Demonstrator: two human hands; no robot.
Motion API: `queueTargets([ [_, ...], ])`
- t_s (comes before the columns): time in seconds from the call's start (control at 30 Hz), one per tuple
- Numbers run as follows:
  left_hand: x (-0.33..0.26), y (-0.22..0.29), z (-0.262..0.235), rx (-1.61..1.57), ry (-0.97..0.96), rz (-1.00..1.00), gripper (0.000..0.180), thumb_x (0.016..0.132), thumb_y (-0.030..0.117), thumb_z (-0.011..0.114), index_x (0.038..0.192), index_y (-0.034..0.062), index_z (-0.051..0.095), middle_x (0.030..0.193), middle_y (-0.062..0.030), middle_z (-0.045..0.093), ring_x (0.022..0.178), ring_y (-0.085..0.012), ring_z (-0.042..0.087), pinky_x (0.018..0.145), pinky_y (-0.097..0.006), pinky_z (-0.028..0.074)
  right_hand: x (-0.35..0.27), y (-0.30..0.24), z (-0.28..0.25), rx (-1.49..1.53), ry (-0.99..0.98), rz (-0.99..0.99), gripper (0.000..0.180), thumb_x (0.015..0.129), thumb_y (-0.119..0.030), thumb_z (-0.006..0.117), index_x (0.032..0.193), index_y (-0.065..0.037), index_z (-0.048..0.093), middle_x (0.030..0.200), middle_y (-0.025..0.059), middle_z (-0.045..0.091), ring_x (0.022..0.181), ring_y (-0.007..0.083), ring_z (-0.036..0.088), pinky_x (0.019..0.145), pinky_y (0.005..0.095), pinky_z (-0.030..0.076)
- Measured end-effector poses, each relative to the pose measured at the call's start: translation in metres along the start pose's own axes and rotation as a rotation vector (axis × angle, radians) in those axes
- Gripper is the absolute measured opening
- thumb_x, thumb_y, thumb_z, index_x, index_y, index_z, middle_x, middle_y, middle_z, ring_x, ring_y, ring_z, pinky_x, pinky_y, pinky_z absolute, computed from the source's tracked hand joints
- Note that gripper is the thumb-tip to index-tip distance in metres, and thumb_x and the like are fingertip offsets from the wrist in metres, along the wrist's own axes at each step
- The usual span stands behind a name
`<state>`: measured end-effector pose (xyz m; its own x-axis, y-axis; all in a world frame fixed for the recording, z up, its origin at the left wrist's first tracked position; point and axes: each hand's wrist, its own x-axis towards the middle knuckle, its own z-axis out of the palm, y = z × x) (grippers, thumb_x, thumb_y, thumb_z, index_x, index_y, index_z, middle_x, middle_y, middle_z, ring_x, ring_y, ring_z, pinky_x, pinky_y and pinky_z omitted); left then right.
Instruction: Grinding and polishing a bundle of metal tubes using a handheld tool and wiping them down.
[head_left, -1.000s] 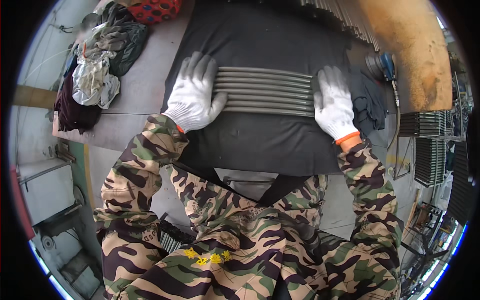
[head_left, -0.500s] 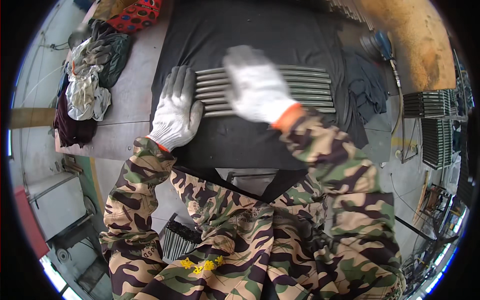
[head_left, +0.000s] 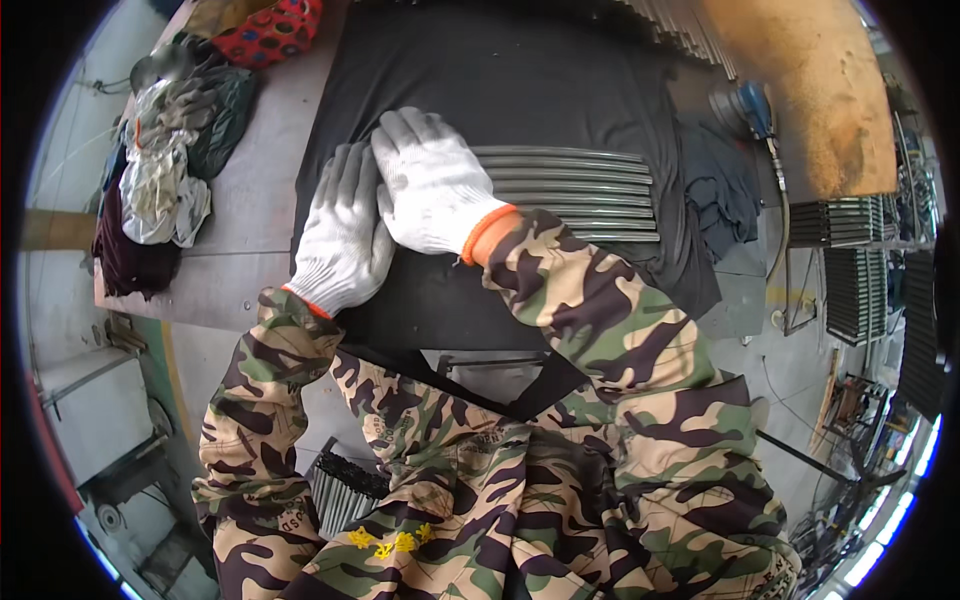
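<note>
Both my gloved hands are down on the row of grey metal rods (head_left: 575, 190), which lies side by side on the black cloth (head_left: 520, 80) spread over the surface (head_left: 245, 215). My left hand (head_left: 345, 235) lies flat at the rods' left end, fingers stretched open, gripping nothing. My right hand (head_left: 430, 185) has crossed over, just beside the left one, palm pressed on the rods, fingers spread and not closed around any. I count about seven rods showing to the right of my hand. To the left sits a heap of rags (head_left: 160, 170); far right, one blue power tool (head_left: 745, 105) beside a crumpled dark cloth (head_left: 725, 190).
</note>
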<state>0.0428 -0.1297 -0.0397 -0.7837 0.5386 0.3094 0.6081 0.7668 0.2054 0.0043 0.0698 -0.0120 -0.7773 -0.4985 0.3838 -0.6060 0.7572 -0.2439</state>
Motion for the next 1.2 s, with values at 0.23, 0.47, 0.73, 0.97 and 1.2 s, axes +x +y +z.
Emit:
queueTargets([
  [0.23,-0.003,0.008,-0.028,0.001,-0.042,-0.058,0.079,0.098,0.023,0.064,0.163,-0.0131,0.038,0.169,-0.0362,0.039,0.161,-0.0557,0.035,0.136,-0.062,0.026,-0.090,0.099,-0.088,-0.152,0.014,0.111,0.052,0.089,-0.017,0.072,0.136,0.002,0.062,0.141,0.0247,0.065,0.135,0.0439,0.062,0.117,0.0533,0.050],
  [0.47,0.009,0.008,-0.031,-0.087,-0.060,0.014,0.090,0.093,0.031,0.070,0.166,-0.0103,0.036,0.170,-0.0367,0.039,0.162,-0.0577,0.032,0.135,-0.065,0.024,-0.134,0.125,-0.106,-0.272,-0.058,0.128,0.070,0.091,-0.013,0.071,0.155,0.006,0.052,0.162,0.0258,0.052,0.155,0.0464,0.047,0.131,0.0562,0.037],
  [0.73,0.006,0.014,-0.049,0.008,-0.093,-0.021,0.094,0.088,0.035,0.075,0.161,-0.0135,0.042,0.163,-0.0359,0.044,0.155,-0.0573,0.038,0.132,-0.066,0.027,-0.027,-0.002,-0.027,0.034,-0.042,-0.069,0.073,0.088,-0.027,0.071,0.151,0.006,0.055,0.155,0.0273,0.054,0.151,0.0460,0.049,0.130,0.0580,0.037],
  [0.97,0.016,0.027,-0.044,-0.092,-0.153,-0.074,0.091,0.089,0.029,0.070,0.164,-0.0130,0.039,0.167,-0.0368,0.042,0.161,-0.0562,0.033,0.137,-0.066,0.020,-0.074,0.064,-0.082,-0.141,-0.168,0.016,0.081,0.089,-0.027,0.074,0.159,0.007,0.050,0.164,0.0292,0.052,0.155,0.0478,0.048,0.133,0.0614,0.032],
  [1.2,0.014,0.026,-0.043,-0.099,-0.125,-0.054,0.090,0.089,0.029,0.070,0.163,-0.0135,0.040,0.166,-0.0375,0.042,0.159,-0.0572,0.036,0.136,-0.067,0.022,-0.021,0.005,-0.038,-0.036,-0.157,-0.039,0.082,0.089,-0.037,0.076,0.154,0.007,0.053,0.162,0.0263,0.053,0.155,0.0441,0.046,0.133,0.0595,0.031],
])
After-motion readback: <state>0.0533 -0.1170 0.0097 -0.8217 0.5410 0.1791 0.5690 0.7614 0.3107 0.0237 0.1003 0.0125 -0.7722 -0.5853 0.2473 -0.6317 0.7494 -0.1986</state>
